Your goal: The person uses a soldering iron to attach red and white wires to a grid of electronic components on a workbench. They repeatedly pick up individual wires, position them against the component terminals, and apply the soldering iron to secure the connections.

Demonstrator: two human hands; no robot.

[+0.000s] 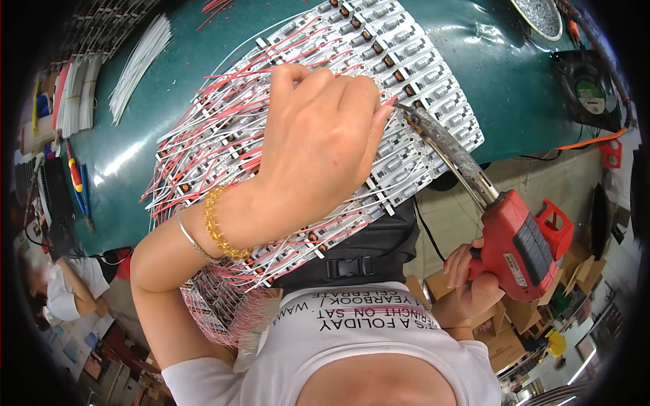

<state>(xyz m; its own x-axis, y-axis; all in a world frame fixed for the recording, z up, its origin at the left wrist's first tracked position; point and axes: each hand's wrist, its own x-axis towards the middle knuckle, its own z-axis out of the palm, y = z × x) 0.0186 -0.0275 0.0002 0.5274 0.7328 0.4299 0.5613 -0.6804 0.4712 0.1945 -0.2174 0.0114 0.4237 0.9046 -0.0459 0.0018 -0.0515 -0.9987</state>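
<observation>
White cotton shirt lies below the white, wire-strewn circuit-board panel; over it, the left hand seemingly pinches a thin red wire; off its right, the right hand grips a red soldering gun, metal shaft slanting up-left toward the wire.

A green table bears circuit boards and loose white wires.

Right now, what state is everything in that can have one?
Left hand: curled over circuit boards, grip hidden.
Right hand: closed around soldering gun.
Soldering gun: tip beside left hand, power unclear.
Circuit boards: laid out in rows.
Red and white wires: loose ends splayed.
Black buckle: fastened.
Black fan: spinning or stopped, unclear.
</observation>
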